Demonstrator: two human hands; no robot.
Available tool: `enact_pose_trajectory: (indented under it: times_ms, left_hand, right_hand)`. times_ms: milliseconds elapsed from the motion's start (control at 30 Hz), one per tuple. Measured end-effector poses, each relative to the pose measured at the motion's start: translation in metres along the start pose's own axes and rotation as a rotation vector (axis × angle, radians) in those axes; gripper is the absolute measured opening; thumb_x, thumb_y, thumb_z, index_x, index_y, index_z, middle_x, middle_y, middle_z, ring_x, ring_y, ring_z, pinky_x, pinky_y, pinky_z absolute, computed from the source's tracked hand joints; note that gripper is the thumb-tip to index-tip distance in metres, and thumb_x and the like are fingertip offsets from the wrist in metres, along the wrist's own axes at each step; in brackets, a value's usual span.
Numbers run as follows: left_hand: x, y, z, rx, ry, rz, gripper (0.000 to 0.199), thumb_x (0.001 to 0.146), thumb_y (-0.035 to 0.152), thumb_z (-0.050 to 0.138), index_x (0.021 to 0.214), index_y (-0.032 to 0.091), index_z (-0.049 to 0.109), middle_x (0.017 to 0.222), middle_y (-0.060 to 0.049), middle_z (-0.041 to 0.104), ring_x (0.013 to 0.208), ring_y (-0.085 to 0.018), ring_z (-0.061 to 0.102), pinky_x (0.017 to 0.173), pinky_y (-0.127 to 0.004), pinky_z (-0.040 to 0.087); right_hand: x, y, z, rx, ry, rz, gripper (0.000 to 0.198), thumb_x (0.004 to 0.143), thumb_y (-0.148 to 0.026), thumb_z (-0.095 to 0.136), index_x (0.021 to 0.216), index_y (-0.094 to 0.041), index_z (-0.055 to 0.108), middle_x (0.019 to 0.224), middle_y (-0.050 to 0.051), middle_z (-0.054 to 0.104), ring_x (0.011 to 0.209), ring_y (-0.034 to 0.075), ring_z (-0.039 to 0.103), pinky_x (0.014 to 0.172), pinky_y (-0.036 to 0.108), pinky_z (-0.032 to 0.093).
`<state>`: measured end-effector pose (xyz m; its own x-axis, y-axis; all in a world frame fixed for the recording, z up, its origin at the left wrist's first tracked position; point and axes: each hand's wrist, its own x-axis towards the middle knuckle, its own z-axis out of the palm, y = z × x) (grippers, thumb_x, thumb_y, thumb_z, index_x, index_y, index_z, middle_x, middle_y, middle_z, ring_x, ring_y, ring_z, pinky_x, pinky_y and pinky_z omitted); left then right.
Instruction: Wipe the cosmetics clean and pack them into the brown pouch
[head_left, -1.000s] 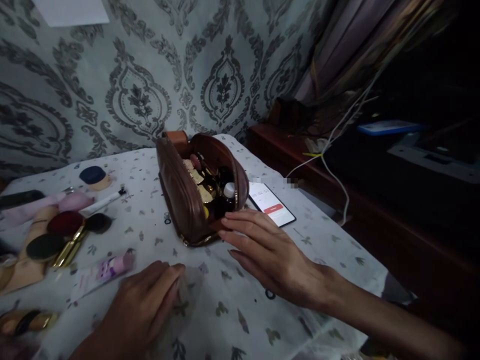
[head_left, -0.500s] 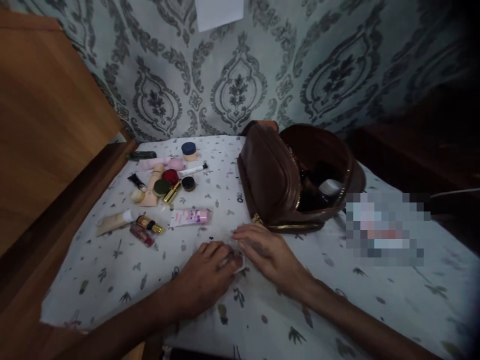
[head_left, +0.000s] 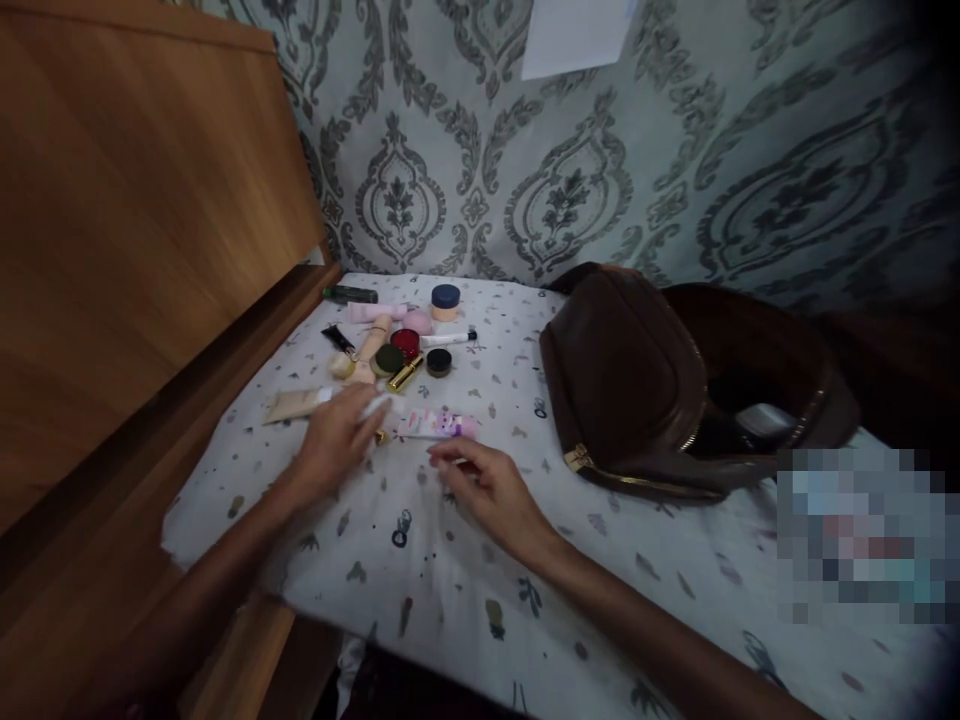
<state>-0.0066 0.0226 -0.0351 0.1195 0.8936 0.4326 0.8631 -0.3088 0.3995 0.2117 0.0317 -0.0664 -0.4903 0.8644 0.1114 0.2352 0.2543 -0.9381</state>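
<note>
My left hand reaches in among the cosmetics, its fingers closed around a small whitish item, blurred and partly covered. Beneath and beside it lie a beige tube and a white-and-pink tube with a purple print. My right hand hovers or rests just in front of the printed tube, fingers loosely bent and apart, with nothing seen in them. Behind my left hand are a gold lipstick tube, a dark green round jar, a red round jar and a small black-lidded jar.
A brown leather bag stands unzipped on the right, a white lid visible inside. A blue-lidded jar and a white tube lie farther back. Wooden furniture borders the left; a patterned curtain hangs behind.
My left hand has moved left and away from me to the cosmetics, carrying the whitish item. The right hand has shifted away from the bag, toward the printed tube. The view has turned left.
</note>
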Motion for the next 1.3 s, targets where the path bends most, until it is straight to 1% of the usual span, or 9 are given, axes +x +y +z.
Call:
enact_pose_trajectory:
  times_ms: [200,333,500,600,733,867,1033,1167,1300]
  left_hand:
    - [0.000,-0.043,-0.021,-0.232,0.144,-0.286,0.032,0.094,0.043,0.045,0.078,0.017,0.057,0.064,0.004,0.048,0.062,-0.014,0.046,0.059,-0.025,0.036]
    - [-0.008,-0.050,-0.014,-0.309,0.188,-0.308,0.031,0.093,0.043,0.045,0.096,0.017,0.061,0.081,0.000,0.062,0.071,-0.016,0.054,0.065,-0.025,0.042]
    - [-0.010,-0.050,-0.009,-0.279,0.250,-0.249,0.034,0.093,0.038,0.044,0.114,0.015,0.059,0.108,-0.006,0.068,0.100,-0.021,0.062,0.089,-0.030,0.048]
    - [-0.010,-0.050,-0.008,-0.261,0.240,-0.193,0.034,0.096,0.034,0.041,0.117,0.015,0.060,0.115,-0.008,0.068,0.107,-0.022,0.062,0.096,-0.033,0.047]
    - [-0.014,-0.047,-0.005,-0.167,0.217,-0.084,0.033,0.099,0.030,0.039,0.119,0.015,0.061,0.113,-0.010,0.067,0.109,-0.022,0.061,0.098,-0.036,0.047]
    - [-0.021,-0.029,0.007,0.064,0.123,0.171,0.031,0.099,0.026,0.043,0.123,0.018,0.062,0.115,-0.011,0.064,0.108,-0.023,0.060,0.093,-0.037,0.050]
    - [-0.023,-0.004,0.019,0.287,-0.001,0.454,0.032,0.099,0.030,0.048,0.125,0.015,0.058,0.115,-0.013,0.065,0.112,-0.027,0.057,0.083,-0.035,0.052]
    - [-0.013,0.006,0.020,0.356,-0.034,0.477,0.030,0.099,0.039,0.047,0.113,0.017,0.062,0.098,-0.009,0.067,0.095,-0.024,0.061,0.065,-0.028,0.046]
    - [0.004,0.016,0.020,0.199,-0.134,0.291,0.032,0.102,0.033,0.037,0.088,0.019,0.062,0.081,-0.004,0.062,0.074,-0.018,0.058,0.060,-0.026,0.039]
  right_hand:
    - [0.033,-0.006,0.046,-0.383,-0.088,-0.082,0.034,0.090,-0.020,0.057,0.123,-0.013,0.058,0.112,0.012,0.065,0.095,0.021,0.063,0.087,0.036,0.049]
    - [0.052,-0.017,0.064,-0.621,-0.144,-0.005,0.031,0.093,-0.026,0.057,0.121,-0.012,0.060,0.114,0.014,0.061,0.102,0.025,0.062,0.084,0.035,0.048]
    - [0.060,-0.019,0.072,-0.708,-0.135,0.040,0.024,0.099,-0.027,0.046,0.107,-0.015,0.065,0.110,0.012,0.063,0.094,0.022,0.065,0.076,0.031,0.047]
    - [0.059,-0.012,0.070,-0.616,-0.061,0.034,0.019,0.097,-0.024,0.049,0.103,-0.015,0.064,0.101,0.011,0.067,0.088,0.021,0.065,0.075,0.030,0.045]
    - [0.054,-0.004,0.063,-0.253,0.025,0.077,0.009,0.092,-0.021,0.052,0.092,-0.016,0.059,0.070,0.001,0.064,0.064,0.016,0.062,0.064,0.026,0.044]
    - [0.042,0.001,0.058,0.145,0.072,0.087,0.009,0.086,-0.027,0.055,0.082,-0.019,0.054,0.071,-0.001,0.060,0.057,0.014,0.062,0.056,0.025,0.046]
    - [0.024,-0.001,0.046,0.401,0.069,0.087,0.022,0.081,-0.040,0.060,0.077,-0.020,0.054,0.063,-0.002,0.058,0.049,0.012,0.054,0.046,0.023,0.040]
    - [0.010,-0.003,0.031,0.456,0.046,0.126,0.030,0.082,-0.048,0.062,0.079,-0.018,0.056,0.058,-0.002,0.058,0.047,0.011,0.052,0.045,0.022,0.035]
    - [-0.001,0.001,0.019,0.451,0.093,0.127,0.037,0.081,-0.054,0.065,0.085,-0.017,0.059,0.057,-0.002,0.060,0.046,0.011,0.050,0.046,0.022,0.036]
